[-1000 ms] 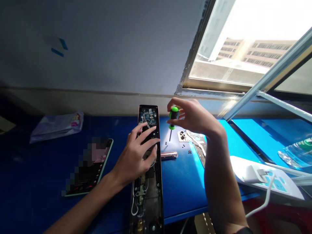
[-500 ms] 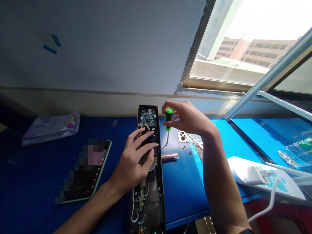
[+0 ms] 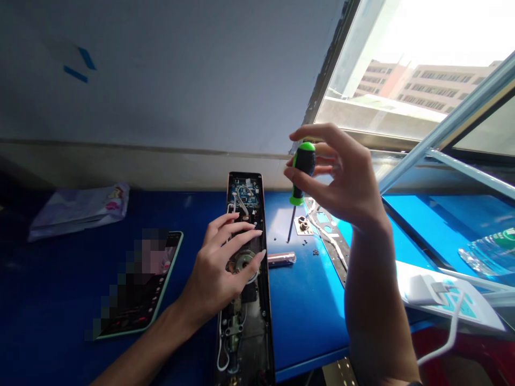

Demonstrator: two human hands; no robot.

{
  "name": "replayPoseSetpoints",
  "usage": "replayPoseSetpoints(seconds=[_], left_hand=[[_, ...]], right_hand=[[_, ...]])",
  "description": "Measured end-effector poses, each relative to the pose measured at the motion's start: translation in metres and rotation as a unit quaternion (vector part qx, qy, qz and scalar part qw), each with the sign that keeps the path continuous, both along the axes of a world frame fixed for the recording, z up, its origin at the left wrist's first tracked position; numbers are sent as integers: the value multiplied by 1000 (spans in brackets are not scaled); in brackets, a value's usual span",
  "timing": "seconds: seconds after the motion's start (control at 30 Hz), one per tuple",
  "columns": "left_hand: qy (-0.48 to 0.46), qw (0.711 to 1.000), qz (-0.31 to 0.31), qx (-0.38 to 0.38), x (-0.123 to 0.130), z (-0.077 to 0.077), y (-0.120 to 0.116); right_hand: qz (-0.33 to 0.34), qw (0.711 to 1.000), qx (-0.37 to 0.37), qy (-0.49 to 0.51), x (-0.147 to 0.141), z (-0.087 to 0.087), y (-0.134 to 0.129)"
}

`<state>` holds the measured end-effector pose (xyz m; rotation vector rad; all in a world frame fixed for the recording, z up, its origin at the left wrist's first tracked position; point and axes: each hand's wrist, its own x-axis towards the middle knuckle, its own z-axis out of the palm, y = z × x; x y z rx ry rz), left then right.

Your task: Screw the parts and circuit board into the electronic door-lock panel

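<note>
My right hand [image 3: 338,171] is closed around a green-and-black screwdriver [image 3: 303,166], raised over the table with the shaft pointing down. Its tip hangs near a small dark screw [image 3: 275,239]; whether a screw sits on the tip is too small to tell. With fingers spread, my left hand [image 3: 221,254] lies across a long black device housing [image 3: 257,321], fingertips and thumb touching its right side. Inside that open housing are a blue circuit board [image 3: 245,195], white wires and a round metal part [image 3: 243,261], partly hidden by the thumb.
Right of the housing lie a pinkish metallic cylinder [image 3: 281,259], loose screws [image 3: 316,252], a small square plate [image 3: 303,225] and a perforated panel [image 3: 332,236] with wires. A phone [image 3: 140,300] and plastic packet [image 3: 80,209] lie left; a white power strip [image 3: 478,305] stands right.
My right hand has lifted the screwdriver up and to the right, away from the small screw on the table. My left thumb has shifted slightly, uncovering more of the round metal part.
</note>
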<state>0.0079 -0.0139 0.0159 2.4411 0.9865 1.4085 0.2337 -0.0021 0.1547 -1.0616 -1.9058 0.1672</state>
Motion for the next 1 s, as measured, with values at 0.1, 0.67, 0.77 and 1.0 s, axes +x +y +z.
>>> replayPoseSetpoints(seconds=[0.1, 0.67, 0.77, 1.0], left_hand=[[-7, 1000, -8, -3, -1, 0, 1], [-32, 999, -28, 33, 2, 0, 0], [-28, 998, -30, 46, 2, 0, 1], [-46, 998, -21, 50, 2, 0, -1]], right_hand=[[19, 998, 9, 64, -6, 4, -4], [28, 993, 42, 107, -16, -3, 3], [56, 989, 66, 124, -16, -6, 7], [61, 985, 73, 144, -17, -6, 9]])
